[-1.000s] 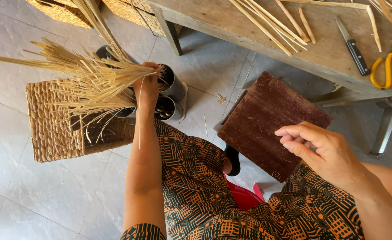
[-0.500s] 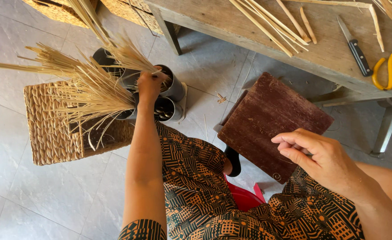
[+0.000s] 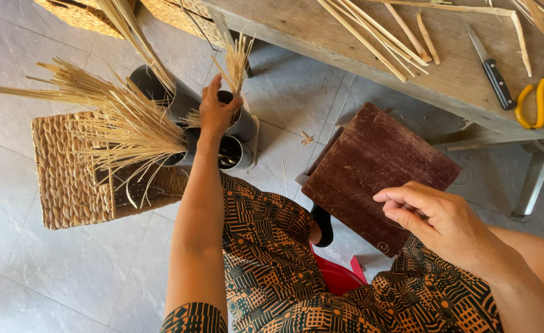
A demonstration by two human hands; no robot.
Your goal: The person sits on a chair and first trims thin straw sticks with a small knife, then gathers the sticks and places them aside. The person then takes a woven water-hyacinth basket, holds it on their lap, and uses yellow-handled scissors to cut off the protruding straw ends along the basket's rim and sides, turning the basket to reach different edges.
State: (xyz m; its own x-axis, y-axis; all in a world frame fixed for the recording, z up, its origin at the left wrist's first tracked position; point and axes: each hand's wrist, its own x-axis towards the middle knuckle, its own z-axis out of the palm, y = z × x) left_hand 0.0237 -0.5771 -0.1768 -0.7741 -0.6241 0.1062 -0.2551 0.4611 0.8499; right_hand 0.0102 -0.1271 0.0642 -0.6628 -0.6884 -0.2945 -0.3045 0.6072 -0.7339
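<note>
While her outstretched left hand [image 3: 217, 111] pinches thin pale straw stalks [image 3: 236, 61] above dark cylindrical tubes [image 3: 238, 126], her right hand [image 3: 435, 219] hovers half-curled, holding nothing.

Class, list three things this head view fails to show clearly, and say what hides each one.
1. Inside of the dark tubes: shadowed, and covered by the left hand and straw bundle.
2. Yellow-handled tool: its working end is cut off by the right edge.
3. Right hand: its palm faces away, so any thin strand held is unclear.

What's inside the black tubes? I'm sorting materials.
Straw bundles stick out of the black tubes. The left hand covers one mouth, so its contents are hidden.
</note>
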